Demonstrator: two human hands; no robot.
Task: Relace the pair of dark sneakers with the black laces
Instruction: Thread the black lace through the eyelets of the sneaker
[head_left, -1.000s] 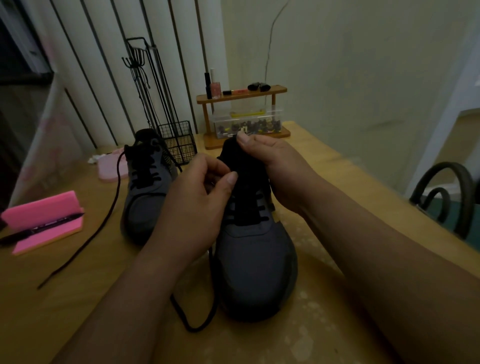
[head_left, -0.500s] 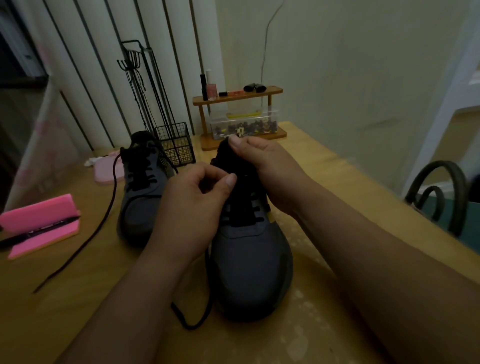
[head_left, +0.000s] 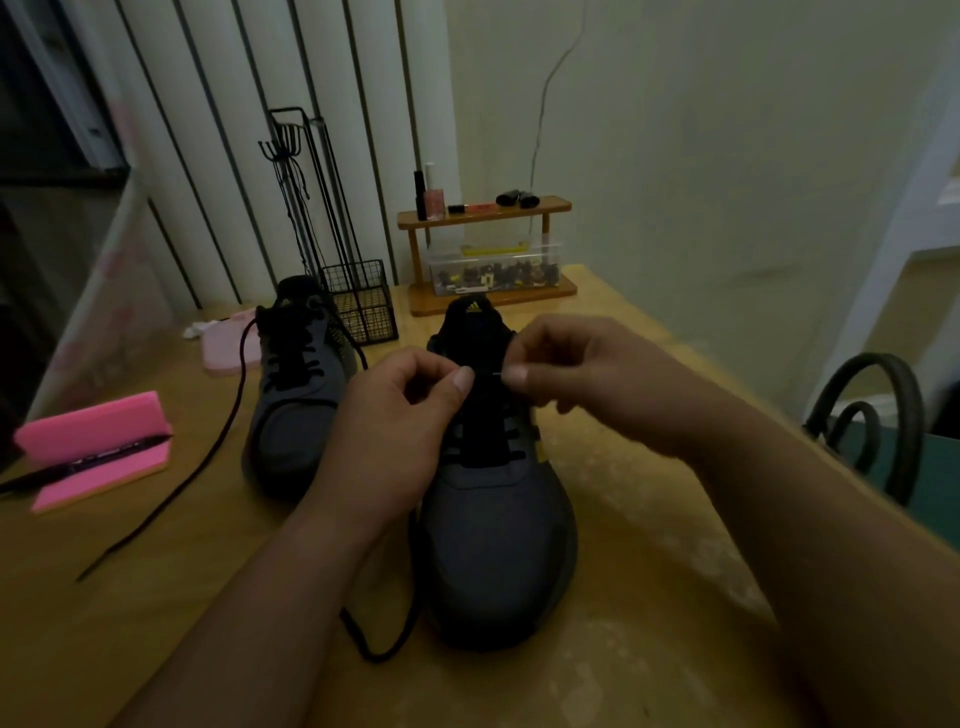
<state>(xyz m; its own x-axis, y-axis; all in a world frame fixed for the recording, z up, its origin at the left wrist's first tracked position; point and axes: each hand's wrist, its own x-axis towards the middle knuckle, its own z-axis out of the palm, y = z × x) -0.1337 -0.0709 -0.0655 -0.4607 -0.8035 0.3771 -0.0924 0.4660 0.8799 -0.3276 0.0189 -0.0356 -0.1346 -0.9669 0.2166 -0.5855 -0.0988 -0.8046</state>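
Brand: near sneaker (head_left: 493, 545) showed a yellow three-bar Adidas logo on its tongue; no lettering was legible.
Second mark: far sneaker (head_left: 296, 415) bore a small yellow tongue mark, too dim to read.
Other writing: pen (head_left: 104, 458) on the pink case (head_left: 88, 423) carried pale print, unreadable.
Position: both sneakers stood on the table (head_left: 675, 597), toes toward the camera, far one to the left.
Left hand (head_left: 395, 415): fingers curled, thumb and forefinger pinching the near lace (head_left: 376, 658) above the eyelets.
Right hand (head_left: 587, 374): pinching the same strand's thin tip, thumb facing the left thumb.
Slack: a lace loop lay beside the toe; far lace (head_left: 179, 488) trailed across the table.
Change: right hand had left the tongue top, uncovering the logo.
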